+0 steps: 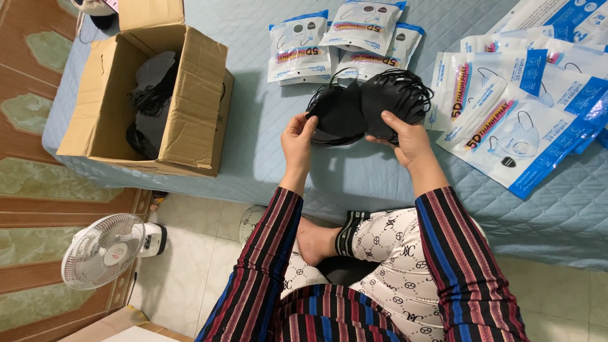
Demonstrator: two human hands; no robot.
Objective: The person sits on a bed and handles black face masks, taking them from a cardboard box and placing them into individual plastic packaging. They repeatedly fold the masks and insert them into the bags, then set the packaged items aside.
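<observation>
Striped sleeves in red, blue and black fill the bottom of the view, over patterned white trousers and a bare foot tucked up on the seat. Both arms reach forward over a bed with a pale blue quilted cover [266,158].

Left hand [297,142]: fingers clenched on the left edge of a stack of black fabric face masks with thin ear loops [364,107], thumb on top. Right hand [408,139]: fingers grasping the same stack from its lower right side. The stack is held just above the bed cover, roughly centred between the two hands, loops splaying out at the upper right.

Beyond the stack, three sealed white-and-blue plastic mask packets [345,41] lie on the cover, overlapping. To the right, a larger spread of flat white-and-blue plastic bags [525,95] lies fanned out, near the right hand but apart from it.

Far left on the bed: open brown cardboard box [139,95], flaps up, with more black masks [155,95] piled inside. Well apart from both hands.

On the tiled floor at lower left, a small white electric fan [104,250] stands beside a patterned wooden panel.
</observation>
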